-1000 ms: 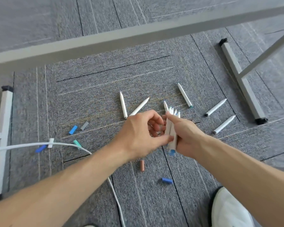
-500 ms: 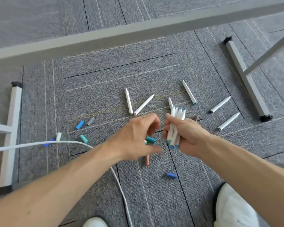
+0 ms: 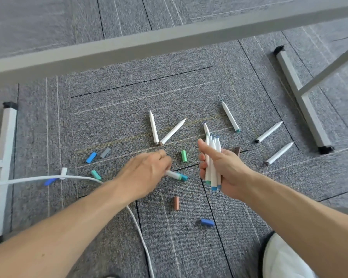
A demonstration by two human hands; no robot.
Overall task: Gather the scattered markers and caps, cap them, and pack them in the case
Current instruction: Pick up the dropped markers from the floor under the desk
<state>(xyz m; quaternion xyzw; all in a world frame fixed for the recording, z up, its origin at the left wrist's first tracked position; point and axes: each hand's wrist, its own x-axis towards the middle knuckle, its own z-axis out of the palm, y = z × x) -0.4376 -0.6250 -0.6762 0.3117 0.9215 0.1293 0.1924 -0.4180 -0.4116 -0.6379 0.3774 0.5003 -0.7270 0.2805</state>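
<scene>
Head view, looking down at a grey carpet-tile floor (image 3: 113,117) under a grey table frame (image 3: 169,41), whose crossbar runs across the upper part of the frame. A frame foot (image 3: 301,99) lies at upper right and a white foot (image 3: 5,157) at the left edge. A white cable (image 3: 38,178) enters from the left and curves down to the bottom centre.

The right hand (image 3: 227,171), right of centre, has its grip clamped on a bundle of markers (image 3: 212,161), held upright with coloured ends down. The left hand (image 3: 147,173), at centre, has its grip closed on a single marker (image 3: 176,175) with a teal end, low over the floor.

Loose white markers lie above the hands: a pair (image 3: 163,130) meeting at their lower ends, one (image 3: 230,116) further right, and two (image 3: 273,143) at right. Caps are scattered: green (image 3: 183,156) between the hands, brown (image 3: 176,203) and blue (image 3: 207,222) below, blue and grey (image 3: 97,154) and teal (image 3: 96,174) at left. A white shoe (image 3: 283,259) shows at lower right. No case is in view.
</scene>
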